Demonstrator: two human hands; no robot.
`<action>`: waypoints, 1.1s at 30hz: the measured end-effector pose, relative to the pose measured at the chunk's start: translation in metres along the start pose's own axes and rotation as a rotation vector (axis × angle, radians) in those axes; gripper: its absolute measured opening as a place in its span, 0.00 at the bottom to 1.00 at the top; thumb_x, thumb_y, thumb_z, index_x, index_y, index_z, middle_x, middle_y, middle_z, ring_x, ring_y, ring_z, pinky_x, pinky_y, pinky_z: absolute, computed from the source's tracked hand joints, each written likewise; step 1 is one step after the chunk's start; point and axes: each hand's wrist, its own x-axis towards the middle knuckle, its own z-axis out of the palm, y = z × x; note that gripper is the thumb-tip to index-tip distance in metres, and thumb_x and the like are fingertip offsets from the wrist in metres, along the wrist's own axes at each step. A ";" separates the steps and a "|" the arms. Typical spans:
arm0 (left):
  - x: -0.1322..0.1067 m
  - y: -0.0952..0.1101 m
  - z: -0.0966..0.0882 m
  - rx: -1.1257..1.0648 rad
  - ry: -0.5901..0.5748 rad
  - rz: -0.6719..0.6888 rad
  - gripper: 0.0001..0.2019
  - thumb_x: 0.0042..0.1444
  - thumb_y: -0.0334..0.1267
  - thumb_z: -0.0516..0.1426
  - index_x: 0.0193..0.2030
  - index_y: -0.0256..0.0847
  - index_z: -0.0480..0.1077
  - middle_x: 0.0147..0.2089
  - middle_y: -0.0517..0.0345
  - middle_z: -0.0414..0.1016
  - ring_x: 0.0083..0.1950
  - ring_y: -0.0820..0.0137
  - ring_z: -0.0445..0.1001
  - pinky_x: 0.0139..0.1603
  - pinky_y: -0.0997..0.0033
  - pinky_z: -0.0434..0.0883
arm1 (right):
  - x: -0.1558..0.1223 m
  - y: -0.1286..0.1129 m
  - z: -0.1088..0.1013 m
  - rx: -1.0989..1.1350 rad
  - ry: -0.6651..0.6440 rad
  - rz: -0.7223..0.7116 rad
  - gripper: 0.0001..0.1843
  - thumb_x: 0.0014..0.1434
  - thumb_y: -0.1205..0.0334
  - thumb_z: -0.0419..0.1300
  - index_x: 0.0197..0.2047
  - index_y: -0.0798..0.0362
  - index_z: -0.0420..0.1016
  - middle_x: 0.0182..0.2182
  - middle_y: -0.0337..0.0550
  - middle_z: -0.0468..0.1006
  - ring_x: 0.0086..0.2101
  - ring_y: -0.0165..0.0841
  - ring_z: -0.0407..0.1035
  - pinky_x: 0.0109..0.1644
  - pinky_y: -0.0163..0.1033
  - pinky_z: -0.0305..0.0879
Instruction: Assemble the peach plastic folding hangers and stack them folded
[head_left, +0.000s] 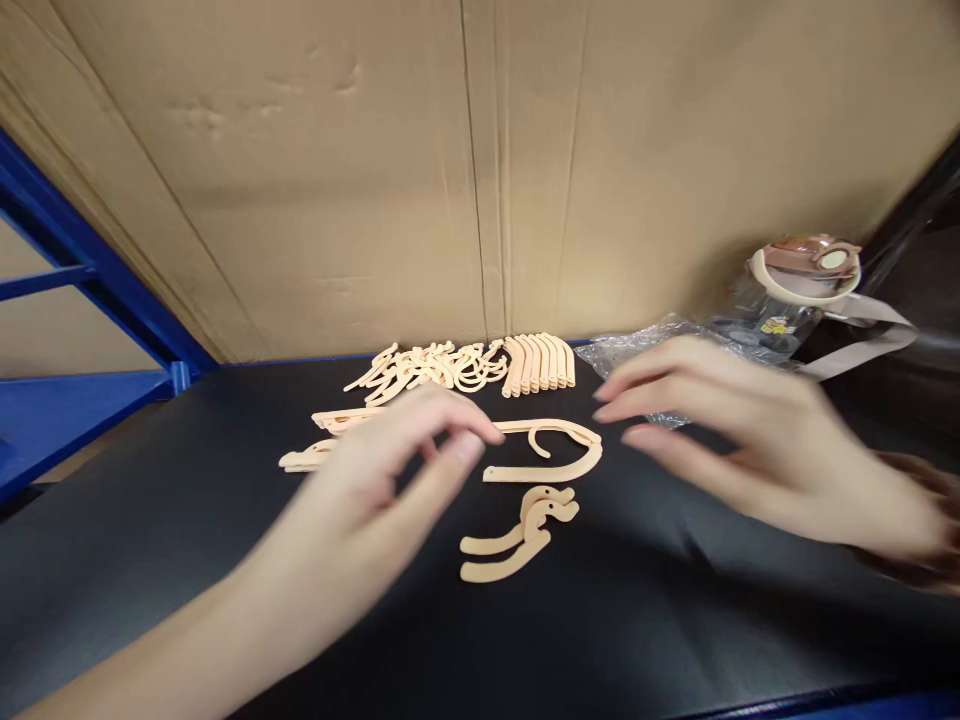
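The bent piece (540, 474) lies on the table (675, 630) between the left hand (375, 490), narrowly pinched though I cannot tell whether on it, and the right hand (750, 430), thumb and fingers slightly parted.

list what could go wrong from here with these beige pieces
The left hand could brush the two overlapping pieces in front of it and shift them. In the loose pile, curved pieces lie across one another, so lifting one might drag others along. The crumpled plastic lies close beyond the right hand and could snag a finger.
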 end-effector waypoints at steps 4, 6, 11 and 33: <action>0.019 0.053 0.001 -0.003 -0.036 -0.007 0.12 0.60 0.46 0.56 0.46 0.44 0.70 0.42 0.56 0.70 0.45 0.65 0.70 0.40 0.69 0.72 | 0.008 0.009 0.043 0.059 -0.211 -0.048 0.08 0.65 0.61 0.54 0.39 0.53 0.73 0.36 0.42 0.74 0.36 0.33 0.66 0.43 0.41 0.63; 0.028 0.063 0.013 -0.006 -0.088 -0.007 0.13 0.58 0.47 0.58 0.46 0.44 0.69 0.42 0.57 0.70 0.44 0.65 0.69 0.39 0.68 0.71 | 0.007 0.014 0.057 0.084 -0.258 -0.032 0.09 0.65 0.61 0.53 0.38 0.53 0.73 0.36 0.42 0.73 0.36 0.33 0.65 0.43 0.41 0.62; 0.027 0.060 0.029 0.062 -0.145 0.063 0.18 0.54 0.48 0.61 0.47 0.41 0.69 0.42 0.56 0.70 0.41 0.64 0.68 0.40 0.63 0.72 | -0.001 0.022 0.067 0.110 -0.256 0.015 0.09 0.65 0.61 0.53 0.43 0.52 0.73 0.44 0.43 0.73 0.42 0.34 0.66 0.47 0.42 0.61; 0.026 0.027 0.023 -0.043 0.109 -0.288 0.10 0.68 0.40 0.42 0.46 0.45 0.62 0.41 0.61 0.71 0.38 0.70 0.71 0.37 0.71 0.65 | -0.022 0.039 0.083 0.422 -0.333 0.190 0.10 0.63 0.55 0.55 0.39 0.51 0.73 0.56 0.45 0.67 0.52 0.37 0.66 0.55 0.43 0.66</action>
